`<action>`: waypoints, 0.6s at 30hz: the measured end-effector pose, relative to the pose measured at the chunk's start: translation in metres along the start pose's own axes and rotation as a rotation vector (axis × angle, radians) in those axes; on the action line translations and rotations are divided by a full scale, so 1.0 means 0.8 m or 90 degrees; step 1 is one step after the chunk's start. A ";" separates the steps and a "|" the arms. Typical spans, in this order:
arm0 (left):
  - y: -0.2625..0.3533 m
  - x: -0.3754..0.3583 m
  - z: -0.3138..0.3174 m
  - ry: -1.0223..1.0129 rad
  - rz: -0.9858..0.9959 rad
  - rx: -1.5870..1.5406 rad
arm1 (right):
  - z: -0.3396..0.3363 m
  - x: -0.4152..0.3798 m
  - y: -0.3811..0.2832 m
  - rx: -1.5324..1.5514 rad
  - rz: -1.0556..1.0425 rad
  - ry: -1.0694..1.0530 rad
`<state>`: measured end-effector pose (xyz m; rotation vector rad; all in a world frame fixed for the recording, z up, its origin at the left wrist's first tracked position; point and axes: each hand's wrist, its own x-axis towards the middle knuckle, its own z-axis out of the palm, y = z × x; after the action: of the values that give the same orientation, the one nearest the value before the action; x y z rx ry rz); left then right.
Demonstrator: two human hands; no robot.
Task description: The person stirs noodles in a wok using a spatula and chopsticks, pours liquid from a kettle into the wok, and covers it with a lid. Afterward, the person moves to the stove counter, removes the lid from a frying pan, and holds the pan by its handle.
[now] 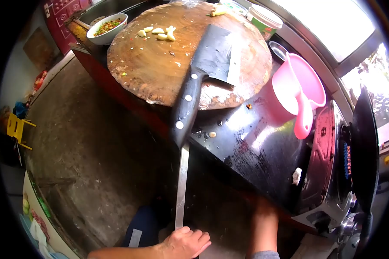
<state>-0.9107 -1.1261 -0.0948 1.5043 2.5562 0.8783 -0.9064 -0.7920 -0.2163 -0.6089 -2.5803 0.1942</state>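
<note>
My left hand (185, 242) comes in from the bottom left, its fingers curled over the lower end of a long, flat metal strip (182, 185). That strip runs up to beneath the counter edge; what it belongs to I cannot make out. My right forearm (266, 222), with a grey cuff, reaches under the counter, and the hand itself is hidden there. Above, a cleaver (212, 54) lies on a round wooden chopping block (138, 82), its black handle jutting over the near rim. Several peeled garlic cloves (162, 36) rest on the block's far left.
A pink dipper (285, 86) stands on the wet black counter (250, 146), beside a gas stove (324, 159) with a dark pan (365, 151). A bowl of chopped seasoning (108, 30) is left of the block, a white tub (265, 20) behind it. A yellow stool (15, 127) stands far left.
</note>
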 end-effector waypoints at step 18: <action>-0.006 -0.025 0.007 0.064 -0.037 -0.057 | -0.009 -0.012 0.013 -0.027 -0.003 -0.001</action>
<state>-0.9022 -1.1413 -0.1067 1.3890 2.5759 1.0707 -0.8915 -0.7871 -0.2166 -0.6191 -2.5926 0.1381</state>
